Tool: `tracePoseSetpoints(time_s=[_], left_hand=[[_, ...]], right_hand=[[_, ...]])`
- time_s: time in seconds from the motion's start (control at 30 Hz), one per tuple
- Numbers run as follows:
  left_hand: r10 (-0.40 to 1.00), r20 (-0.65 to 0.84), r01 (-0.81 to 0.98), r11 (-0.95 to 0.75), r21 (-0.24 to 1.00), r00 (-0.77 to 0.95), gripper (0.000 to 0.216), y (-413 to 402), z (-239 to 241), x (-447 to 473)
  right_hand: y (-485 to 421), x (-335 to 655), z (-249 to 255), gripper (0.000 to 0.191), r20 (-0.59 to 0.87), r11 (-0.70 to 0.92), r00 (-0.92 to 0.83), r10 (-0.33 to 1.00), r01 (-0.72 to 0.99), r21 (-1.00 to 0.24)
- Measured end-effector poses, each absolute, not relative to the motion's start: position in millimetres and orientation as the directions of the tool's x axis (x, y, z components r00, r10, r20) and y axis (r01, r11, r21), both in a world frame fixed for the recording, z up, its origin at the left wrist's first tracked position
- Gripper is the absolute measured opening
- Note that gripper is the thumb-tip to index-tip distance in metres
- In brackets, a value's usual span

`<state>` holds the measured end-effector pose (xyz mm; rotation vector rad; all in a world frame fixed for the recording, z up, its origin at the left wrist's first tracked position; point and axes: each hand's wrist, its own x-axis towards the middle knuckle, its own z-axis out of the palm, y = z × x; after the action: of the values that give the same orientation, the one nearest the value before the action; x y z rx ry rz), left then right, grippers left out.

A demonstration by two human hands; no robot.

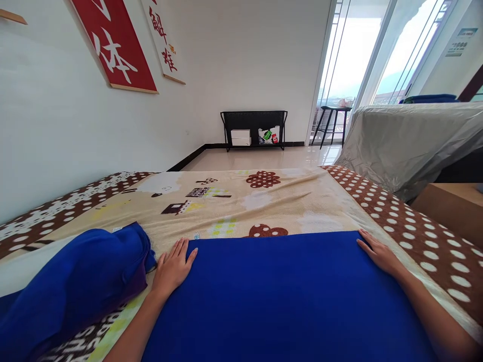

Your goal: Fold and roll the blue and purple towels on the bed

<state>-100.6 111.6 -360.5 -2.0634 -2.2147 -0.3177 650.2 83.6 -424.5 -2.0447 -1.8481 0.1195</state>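
A plain blue cloth lies flat across the near part of the bed, its far edge running straight between my hands. At its far left corner rests my left hand, palm down with the fingers stretched out. My right hand lies at the far right corner, fingers extended flat over the edge. To the left of my left hand is a bunched blue cloth with a purplish underside. Under everything spreads a beige patterned blanket with brown, white-dotted borders.
White walls stand left and ahead. A black rack holds a white box and a printed cushion. At right are a black stool, plastic-covered furniture with folded blue cloth on top, and a cardboard box.
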Motion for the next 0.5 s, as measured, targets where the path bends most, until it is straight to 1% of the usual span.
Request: tracePoseSetpoints(time_s=[0.13,0.23,0.3,0.37,0.4,0.43,0.47,0.5], left_hand=[[0.981,0.18,0.992,0.055,0.11,-0.074,0.07,114.3,-357.6,-104.1],[0.985,0.16,0.991,0.044,0.126,-0.064,0.068,108.7,-346.7,-103.1],[0.979,0.198,0.993,0.016,0.118,-0.039,0.065,93.5,-336.2,-97.0],[0.964,0.261,0.991,-0.081,0.111,0.05,0.062,66.0,-328.0,-87.1],[0.953,0.276,0.98,-0.162,0.113,0.126,0.061,48.2,-326.6,-82.2],[0.945,0.258,0.962,-0.241,0.126,0.203,0.06,28.8,-327.7,-78.4],[0.939,0.203,0.939,-0.309,0.149,0.277,0.059,8.7,-331.6,-76.7],[0.937,0.152,0.927,-0.338,0.165,0.314,0.06,-11.1,-338.0,-77.6]], right_hand=[[82.5,645.7,-418.7,0.066,0.206,-0.087,0.147,0.967,0.958,-0.275],[74.7,630.5,-403.3,0.065,0.297,-0.11,0.178,0.938,0.966,-0.232],[60.2,611.0,-392.7,0.063,0.383,-0.083,0.166,0.909,0.971,-0.222],[34.0,586.1,-387.6,0.062,0.414,0.004,0.096,0.905,0.972,-0.234],[16.3,573.8,-388.3,0.061,0.397,0.065,0.041,0.917,0.966,-0.249],[-4.0,563.1,-391.2,0.06,0.344,0.135,-0.038,0.938,0.956,-0.262],[-26.0,555.2,-396.4,0.06,0.293,0.176,-0.095,0.951,0.948,-0.264],[-48.8,550.7,-403.5,0.062,0.261,0.176,-0.106,0.959,0.95,-0.258]])
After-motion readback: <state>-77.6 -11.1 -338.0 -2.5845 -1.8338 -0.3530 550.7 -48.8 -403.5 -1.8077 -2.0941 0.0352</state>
